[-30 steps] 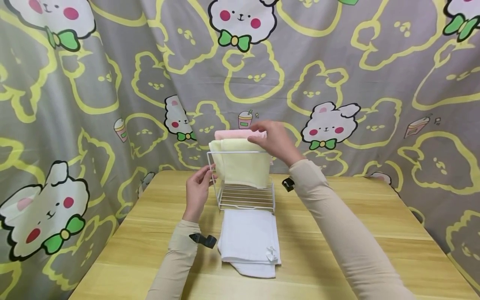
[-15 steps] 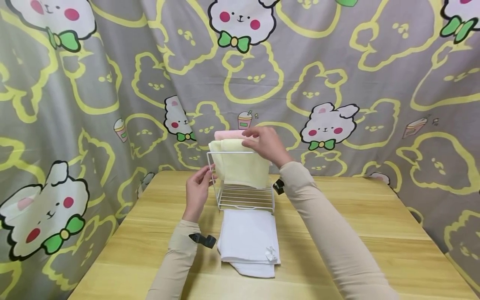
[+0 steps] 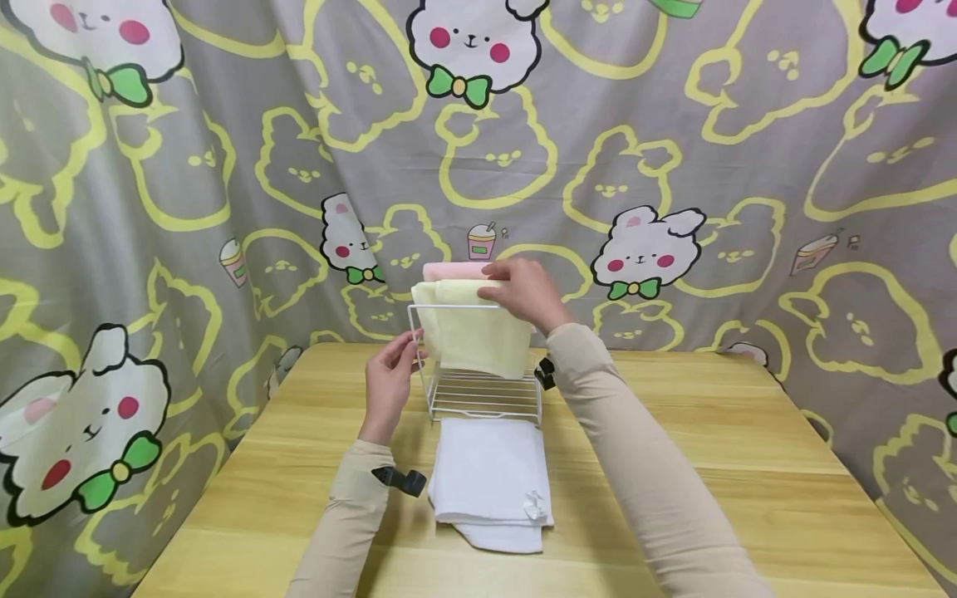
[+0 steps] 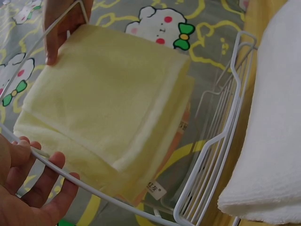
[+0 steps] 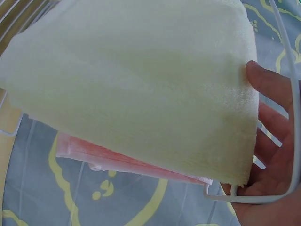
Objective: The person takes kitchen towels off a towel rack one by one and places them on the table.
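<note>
A: Grip status?
B: Right hand (image 3: 527,292) clasps the yellow towel (image 3: 478,336) near its top right, thumb on the near face, fingers reaching over the top onto the pink towel (image 3: 452,272). Can't tell if the pink one is caught too. Left hand (image 3: 389,378) pinches the wire on the left side of the white rack (image 3: 449,306).
A: What's changed?
B: Over the last second the right has come lower and further in, toward the rack's left side. Left hasn't moved noticeably, nor has either towel.
A: Meaning for the job?
B: My read: firmer hold for a small adjustment, left steadying the rack. No real shift of the towels so far.
A: Exact position?
B: Yellow is folded, behind the rack's top front bar, top edge above that bar, lower edge over the slatted base. Can't tell what bears its weight. Pink sits directly behind it.
A: Rest?
B: White towel (image 3: 489,469) lies folded on the table (image 3: 673,415), just in front of the rack, neither hand on it. Patterned curtain (image 3: 508,183) hangs behind the rack.
</note>
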A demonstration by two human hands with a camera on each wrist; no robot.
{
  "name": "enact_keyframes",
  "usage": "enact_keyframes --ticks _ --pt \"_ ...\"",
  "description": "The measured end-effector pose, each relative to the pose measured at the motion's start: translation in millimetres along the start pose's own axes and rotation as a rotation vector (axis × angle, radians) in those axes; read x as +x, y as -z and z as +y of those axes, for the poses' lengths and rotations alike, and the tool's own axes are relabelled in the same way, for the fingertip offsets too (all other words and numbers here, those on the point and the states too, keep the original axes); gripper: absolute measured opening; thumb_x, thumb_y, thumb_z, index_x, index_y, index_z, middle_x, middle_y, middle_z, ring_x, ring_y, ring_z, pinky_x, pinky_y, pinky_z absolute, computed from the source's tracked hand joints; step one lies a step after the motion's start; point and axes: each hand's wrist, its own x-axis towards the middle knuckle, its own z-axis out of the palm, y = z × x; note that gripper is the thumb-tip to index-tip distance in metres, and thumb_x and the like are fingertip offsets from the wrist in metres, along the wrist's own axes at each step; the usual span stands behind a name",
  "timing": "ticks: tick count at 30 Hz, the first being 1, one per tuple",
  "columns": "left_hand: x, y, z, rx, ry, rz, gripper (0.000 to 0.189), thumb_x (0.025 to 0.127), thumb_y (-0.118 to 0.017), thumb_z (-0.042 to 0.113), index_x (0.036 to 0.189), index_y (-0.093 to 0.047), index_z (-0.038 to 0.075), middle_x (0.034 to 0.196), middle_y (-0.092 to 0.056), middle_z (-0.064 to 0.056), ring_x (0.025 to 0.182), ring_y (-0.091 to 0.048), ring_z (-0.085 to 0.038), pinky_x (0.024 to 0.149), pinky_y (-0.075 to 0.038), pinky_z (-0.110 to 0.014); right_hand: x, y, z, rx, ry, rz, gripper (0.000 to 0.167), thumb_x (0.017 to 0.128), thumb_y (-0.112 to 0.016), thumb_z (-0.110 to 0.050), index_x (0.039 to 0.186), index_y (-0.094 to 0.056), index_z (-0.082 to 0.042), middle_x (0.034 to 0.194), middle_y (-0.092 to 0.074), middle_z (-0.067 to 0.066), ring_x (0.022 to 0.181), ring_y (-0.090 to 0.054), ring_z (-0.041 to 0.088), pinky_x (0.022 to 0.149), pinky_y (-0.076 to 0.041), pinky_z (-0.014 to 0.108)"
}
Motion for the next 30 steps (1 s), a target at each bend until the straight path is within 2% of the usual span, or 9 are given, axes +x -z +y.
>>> enact_keyframes --ticks 8,12,15,25,30 --pt "-0.9 2.8 -1.1 0.013 -0.013 -0.001 0.032 0.104 -0.062 0.016 0.133 -0.067 0.004 0.132 -0.069 -0.012 0.105 -0.069 -0.037 0.087 -0.063 -0.029 0.3 -2.4 -0.6 -0.033 -0.023 -0.026 0.033 0.097 -0.072 -0.033 0.127 -0.074 -0.019 0.126 -0.073 0.0 0.116 -0.067 0.023 0.1 -0.055 0.043" --pt "-1.8 2.8 -0.9 0.011 -0.008 -0.006 0.033 0.103 -0.063 0.017 0.133 -0.067 0.004 0.133 -0.068 -0.014 0.105 -0.07 -0.035 0.088 -0.062 -0.029 -0.4 -2.8 0.0 -0.016 -0.029 -0.016 0.028 0.098 -0.072 -0.03 0.122 -0.076 -0.016 0.122 -0.075 0.003 0.113 -0.068 0.024 0.099 -0.056 0.042" --pt "-1.8 1.9 -0.7 0.009 -0.013 -0.011 0.033 0.103 -0.063 0.017 0.133 -0.067 0.005 0.134 -0.068 -0.014 0.103 -0.071 -0.031 0.089 -0.062 -0.03 -1.1 -2.6 0.7 -0.002 -0.031 0.018 0.027 0.097 -0.072 -0.029 0.12 -0.077 -0.015 0.12 -0.076 0.005 0.114 -0.068 0.025 0.101 -0.055 0.042" --pt "-1.7 0.3 0.5 0.01 -0.014 -0.006 0.032 0.103 -0.063 0.017 0.133 -0.068 0.006 0.133 -0.069 -0.009 0.109 -0.067 -0.042 0.087 -0.062 -0.026 -3.2 -3.6 0.2 0.035 0.013 0.144 0.02 0.095 -0.075 -0.024 0.111 -0.08 -0.014 0.114 -0.077 0.006 0.108 -0.072 0.023 0.095 -0.058 0.04" --pt "-2.1 0.7 0.8 0.0 -0.009 -0.006 0.031 0.103 -0.062 0.015 0.132 -0.068 0.006 0.133 -0.069 -0.008 0.106 -0.069 -0.037 0.09 -0.062 -0.032 -3.9 -3.0 -2.0 0.035 0.022 0.173 0.02 0.095 -0.075 -0.025 0.111 -0.081 -0.013 0.112 -0.078 0.005 0.104 -0.074 0.022 0.092 -0.059 0.04"
